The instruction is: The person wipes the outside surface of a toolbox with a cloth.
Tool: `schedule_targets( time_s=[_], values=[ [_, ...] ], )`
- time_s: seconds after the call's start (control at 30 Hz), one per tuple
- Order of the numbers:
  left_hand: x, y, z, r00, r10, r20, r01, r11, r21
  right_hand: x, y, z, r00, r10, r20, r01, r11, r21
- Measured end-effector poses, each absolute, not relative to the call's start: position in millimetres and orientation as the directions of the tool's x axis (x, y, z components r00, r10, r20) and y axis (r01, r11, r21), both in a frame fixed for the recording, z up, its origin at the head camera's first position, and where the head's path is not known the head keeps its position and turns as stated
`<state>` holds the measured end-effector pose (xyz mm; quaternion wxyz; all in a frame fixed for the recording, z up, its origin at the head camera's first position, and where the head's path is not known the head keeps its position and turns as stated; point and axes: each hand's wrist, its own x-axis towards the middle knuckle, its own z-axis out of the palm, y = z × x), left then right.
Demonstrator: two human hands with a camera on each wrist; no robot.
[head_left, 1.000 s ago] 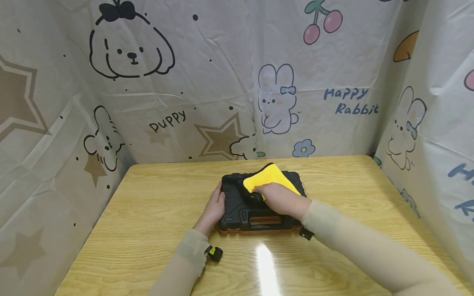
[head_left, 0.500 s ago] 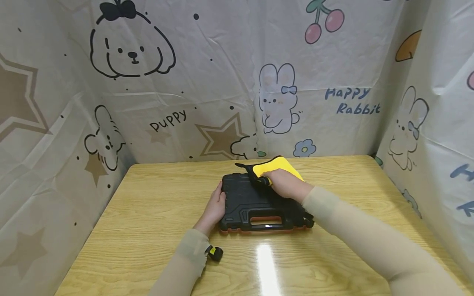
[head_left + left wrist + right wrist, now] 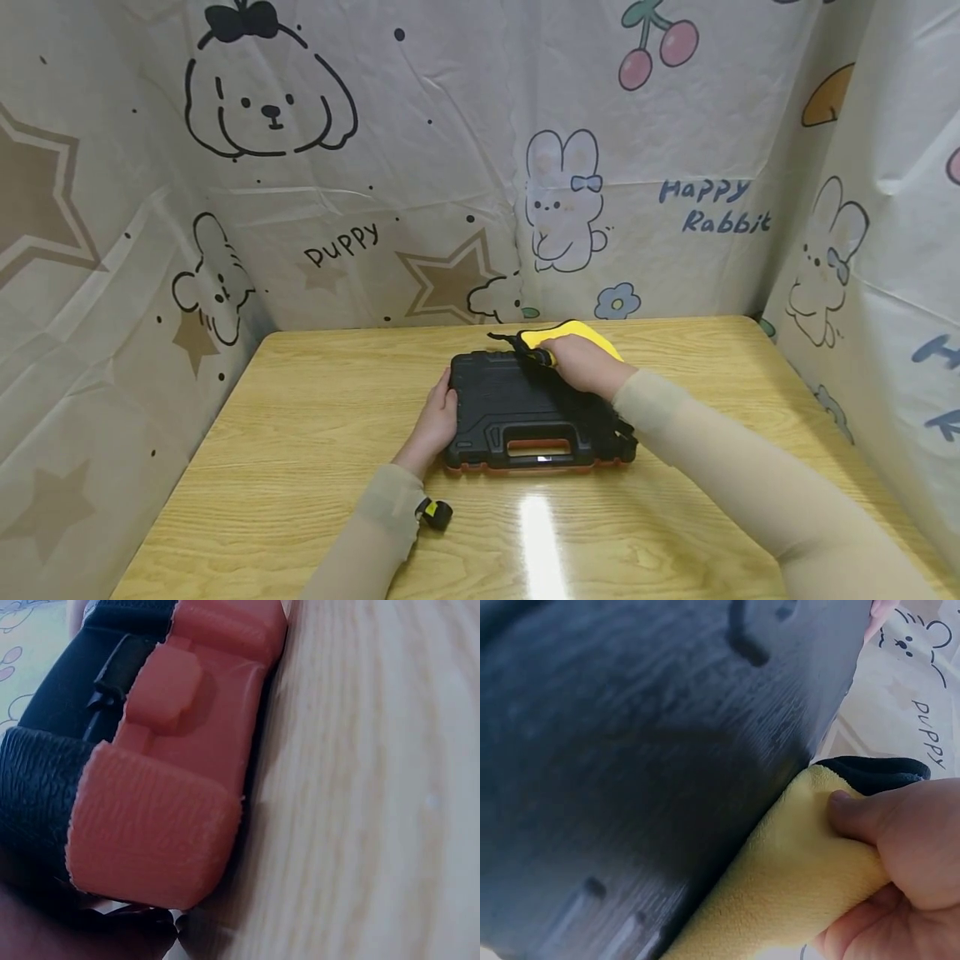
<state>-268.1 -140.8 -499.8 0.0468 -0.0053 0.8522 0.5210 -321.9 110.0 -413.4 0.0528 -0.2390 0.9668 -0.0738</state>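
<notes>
A black tool case (image 3: 491,396) with an orange base (image 3: 157,832) lies closed on the table, its handle towards me. My left hand (image 3: 437,418) holds the case by its left edge. In the left wrist view, an orange latch (image 3: 165,686) shows on the case's front side. My right hand (image 3: 588,367) grips a plush cloth, yellow on one face and black on the other. The yellow cloth (image 3: 795,855) lies along the case's far edge in the right wrist view, the thumb (image 3: 855,814) pressed on top. A black corner of the cloth sticks out to the left.
The wooden table (image 3: 322,400) extends around the case, and its back edge runs close behind the cloth. Printed curtains (image 3: 420,167) hang behind the table and on both sides. A small black camera (image 3: 437,514) sits on the left wrist.
My right hand has moved the cloth from the middle of the lid back to the far edge, baring more of the lid. The left hand and the case have stayed in place.
</notes>
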Motion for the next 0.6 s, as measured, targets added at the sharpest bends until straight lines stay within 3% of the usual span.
schedule_targets(
  time_s=[0.6],
  values=[
    [-268.6, -139.7, -499.6, -0.996, 0.041, -0.083, -0.054, 0.467, 0.882, -277.4, 120.3, -420.3, -0.826, -0.561, -0.059, -0.55, 0.824, -0.137]
  ],
)
